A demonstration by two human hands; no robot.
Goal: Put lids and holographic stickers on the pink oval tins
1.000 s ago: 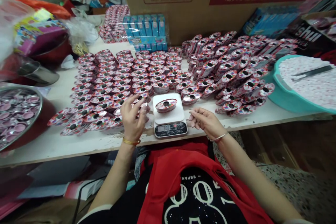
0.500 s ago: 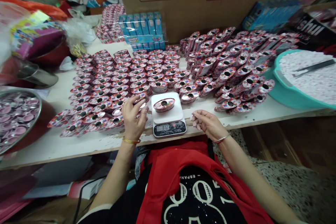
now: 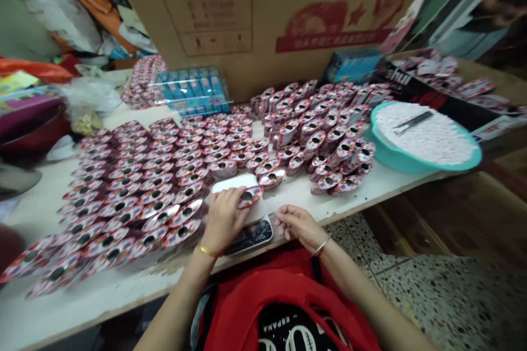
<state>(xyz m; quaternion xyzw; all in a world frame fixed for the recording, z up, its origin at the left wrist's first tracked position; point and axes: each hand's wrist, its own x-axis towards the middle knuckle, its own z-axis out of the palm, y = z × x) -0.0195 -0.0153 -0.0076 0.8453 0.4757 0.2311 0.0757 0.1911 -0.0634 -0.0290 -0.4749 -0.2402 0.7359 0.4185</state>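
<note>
Steadying upright is being advised: oval red-white printed pkt (image 3: 252, 195) is being gripped by curled L hand (image 3: 222, 218); R hand (image 3: 300, 225) half-curled, contents unclear.

Over my remote feed I see a big brown carton (image 3: 267, 16) with red print rising at the back of the counter (image 3: 298, 193), film-wrapped blue packs (image 3: 192, 90) before it, a crumpled clear bag (image 3: 93, 96) left, a black-sided box (image 3: 432, 100) right, and speckled floor (image 3: 395, 293) below.

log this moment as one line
left hand: grasping packet over scale, lift unclear | right hand: half curled beside scale | tub: white pieces, tongs on top
</note>
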